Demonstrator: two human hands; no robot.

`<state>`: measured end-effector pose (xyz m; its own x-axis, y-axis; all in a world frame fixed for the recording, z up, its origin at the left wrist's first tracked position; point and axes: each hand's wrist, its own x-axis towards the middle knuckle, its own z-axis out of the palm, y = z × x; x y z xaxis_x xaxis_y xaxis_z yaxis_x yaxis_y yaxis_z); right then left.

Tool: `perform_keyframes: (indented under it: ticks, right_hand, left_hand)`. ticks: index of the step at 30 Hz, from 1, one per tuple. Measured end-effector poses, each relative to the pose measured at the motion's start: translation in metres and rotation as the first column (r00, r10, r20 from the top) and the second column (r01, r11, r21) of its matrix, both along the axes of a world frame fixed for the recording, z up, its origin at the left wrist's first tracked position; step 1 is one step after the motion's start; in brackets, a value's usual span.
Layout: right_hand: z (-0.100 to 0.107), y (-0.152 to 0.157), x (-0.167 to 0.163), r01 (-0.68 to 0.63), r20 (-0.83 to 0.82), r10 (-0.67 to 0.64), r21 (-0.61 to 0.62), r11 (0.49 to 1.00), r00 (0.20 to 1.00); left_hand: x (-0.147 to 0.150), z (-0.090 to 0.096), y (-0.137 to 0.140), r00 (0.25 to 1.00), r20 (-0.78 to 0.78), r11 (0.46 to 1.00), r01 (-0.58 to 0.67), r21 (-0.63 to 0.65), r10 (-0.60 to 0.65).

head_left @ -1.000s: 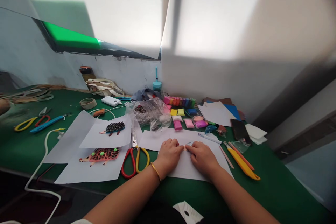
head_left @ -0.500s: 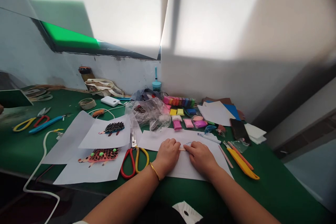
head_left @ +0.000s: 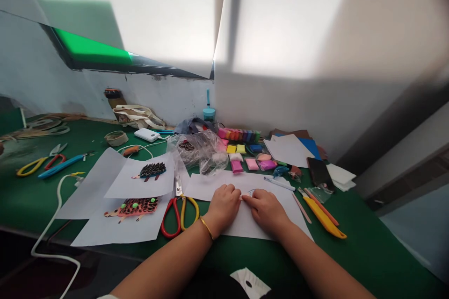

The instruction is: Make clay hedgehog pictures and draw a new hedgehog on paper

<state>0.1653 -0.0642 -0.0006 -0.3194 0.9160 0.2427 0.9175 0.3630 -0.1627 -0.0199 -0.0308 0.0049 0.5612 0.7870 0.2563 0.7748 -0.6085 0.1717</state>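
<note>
My left hand [head_left: 224,204] rests on a white sheet of paper [head_left: 242,224], its fingers curled and closed, the tips hidden from me. Opposite it lies my right hand [head_left: 266,208], with the index finger stretched towards the left fingertips and the others folded. A small pale piece, perhaps modelling clay, shows only slightly between the two hands. Part of a blue drawn outline [head_left: 250,192] peeks out beside the right fingers. Left of my left hand lie scissors [head_left: 179,188] with one red and one yellow handle. A capped pen [head_left: 279,183] crosses the sheet's upper right.
Sheets with a black-spined hedgehog [head_left: 153,171] and a pink one [head_left: 135,208] are at left. Clay packets [head_left: 251,164] and a plastic bag [head_left: 199,152] sit behind. A yellow cutter [head_left: 324,219] and dark phone [head_left: 320,174] lie right; blue pliers [head_left: 65,165] far left.
My right index finger has moved slightly left, closer to my left fingertips, covering more of the pale piece. A dark green panel at the far left has shifted away.
</note>
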Motion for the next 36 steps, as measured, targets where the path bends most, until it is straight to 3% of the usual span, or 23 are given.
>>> perform_keyframes:
  ticks: [8,13,25,36]
  right_hand:
    - [-0.006,0.000,0.004,-0.052,-0.094,0.055,0.033,0.998,0.994]
    - [-0.004,-0.002,0.002,-0.067,-0.022,0.068,0.026,0.997,0.997]
    - [-0.003,-0.004,-0.001,-0.058,0.007,0.058,0.026,0.998,0.998]
    - [-0.002,-0.004,-0.003,-0.064,0.088,0.058,0.068,0.996,0.994]
  left_hand:
    - [-0.008,-0.005,0.007,0.973,0.226,0.994,0.067,-0.085,-0.047]
    - [-0.009,-0.009,0.011,0.956,0.291,0.991,0.083,-0.100,-0.051]
    - [-0.006,-0.007,0.009,0.968,0.250,0.996,0.038,-0.078,-0.018]
    - [0.001,-0.005,0.008,0.998,0.059,0.999,0.006,0.040,-0.008]
